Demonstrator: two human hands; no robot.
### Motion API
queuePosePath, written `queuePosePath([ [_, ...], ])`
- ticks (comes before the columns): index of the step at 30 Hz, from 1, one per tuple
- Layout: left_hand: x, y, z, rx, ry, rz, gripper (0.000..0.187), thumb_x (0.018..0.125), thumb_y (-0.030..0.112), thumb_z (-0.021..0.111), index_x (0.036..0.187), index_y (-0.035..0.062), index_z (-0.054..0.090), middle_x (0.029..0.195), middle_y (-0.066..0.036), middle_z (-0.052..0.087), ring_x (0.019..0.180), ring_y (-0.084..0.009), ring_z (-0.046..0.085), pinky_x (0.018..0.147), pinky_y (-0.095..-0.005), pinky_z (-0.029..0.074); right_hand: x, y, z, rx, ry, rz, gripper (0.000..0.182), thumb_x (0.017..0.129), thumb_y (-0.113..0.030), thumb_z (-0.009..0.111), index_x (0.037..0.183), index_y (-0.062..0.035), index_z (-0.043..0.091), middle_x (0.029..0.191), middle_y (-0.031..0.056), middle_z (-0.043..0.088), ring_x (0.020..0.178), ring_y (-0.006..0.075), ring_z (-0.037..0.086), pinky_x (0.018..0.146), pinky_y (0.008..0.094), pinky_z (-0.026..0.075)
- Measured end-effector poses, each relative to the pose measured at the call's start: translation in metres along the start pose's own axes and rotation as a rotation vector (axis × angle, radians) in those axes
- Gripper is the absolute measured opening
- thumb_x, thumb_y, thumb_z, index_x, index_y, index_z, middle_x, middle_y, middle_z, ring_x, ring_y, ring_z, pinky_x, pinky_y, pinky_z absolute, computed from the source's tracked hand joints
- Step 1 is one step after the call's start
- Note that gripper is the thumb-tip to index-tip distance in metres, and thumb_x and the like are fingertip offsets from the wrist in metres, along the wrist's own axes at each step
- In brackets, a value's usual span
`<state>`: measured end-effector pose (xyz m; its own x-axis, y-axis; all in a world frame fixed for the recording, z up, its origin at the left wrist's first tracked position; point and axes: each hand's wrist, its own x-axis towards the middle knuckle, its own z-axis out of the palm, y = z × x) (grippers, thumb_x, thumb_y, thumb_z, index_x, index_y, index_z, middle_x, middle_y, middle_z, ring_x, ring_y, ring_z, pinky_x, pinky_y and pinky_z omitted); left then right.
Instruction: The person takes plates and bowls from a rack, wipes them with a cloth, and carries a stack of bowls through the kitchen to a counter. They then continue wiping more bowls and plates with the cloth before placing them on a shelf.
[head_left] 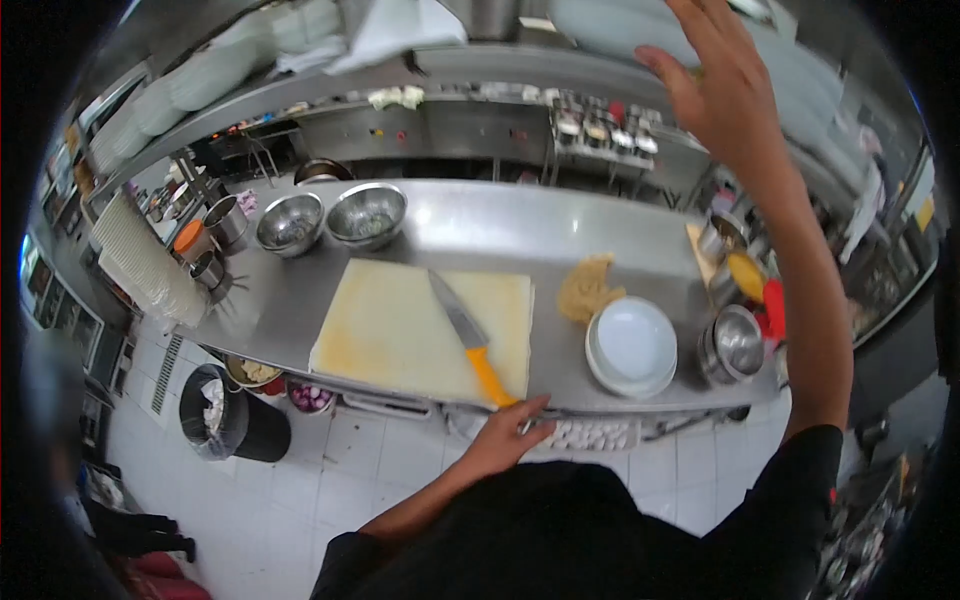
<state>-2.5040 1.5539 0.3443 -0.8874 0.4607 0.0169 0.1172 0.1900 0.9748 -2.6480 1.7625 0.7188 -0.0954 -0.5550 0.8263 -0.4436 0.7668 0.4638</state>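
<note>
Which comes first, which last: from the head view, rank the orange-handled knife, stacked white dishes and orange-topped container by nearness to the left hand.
Nearest to the left hand first:
1. Orange-handled knife: just ahead, on the cutting board.
2. Stacked white dishes: right, on the counter.
3. Orange-topped container: far left.

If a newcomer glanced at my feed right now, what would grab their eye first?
Probably the orange-handled steel knife, lying aslant on the right half of the large off-white rectangular cutting board. Next, the bare right hand, raised at the picture's upper right, then the stacked round white dishes on the steel counter, right of the board.
</note>
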Motion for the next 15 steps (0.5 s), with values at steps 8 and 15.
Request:
queuePosePath([
  [8, 0.009, 0.001, 0.016, -0.116, 0.027, -0.105, 0.053, 0.091, 0.029, 0.067, 0.134, 0.0025, 0.052, 0.127, -0.013, 0.061, 0.114, -0.0212, 0.057, 0.094, -0.0343, 0.046, -0.356, -0.167, -0.004, 0.482, -0.886, 0.669, 0.043, 0.081, -0.009, 0.066, 0.121, 0.0017, 0.056, 0.117, 0.0209, 0.059, 0.113, 0.0378, 0.054, 0.099, 0.0447, 0.042],
  [15, 0.034, 0.004, 0.041, -0.049, -0.095, -0.158, 0.053, 0.091, 0.029, 0.066, 0.134, 0.0015, 0.051, 0.128, -0.015, 0.06, 0.114, -0.0222, 0.057, 0.094, -0.0342, 0.046, -0.432, -0.162, 0.007, 0.315, -0.863, 0.742, 0.039, 0.078, -0.009, 0.062, 0.114, 0.0042, 0.059, 0.104, 0.0205, 0.061, 0.101, 0.0371, 0.056, 0.089, 0.045, 0.043],
])
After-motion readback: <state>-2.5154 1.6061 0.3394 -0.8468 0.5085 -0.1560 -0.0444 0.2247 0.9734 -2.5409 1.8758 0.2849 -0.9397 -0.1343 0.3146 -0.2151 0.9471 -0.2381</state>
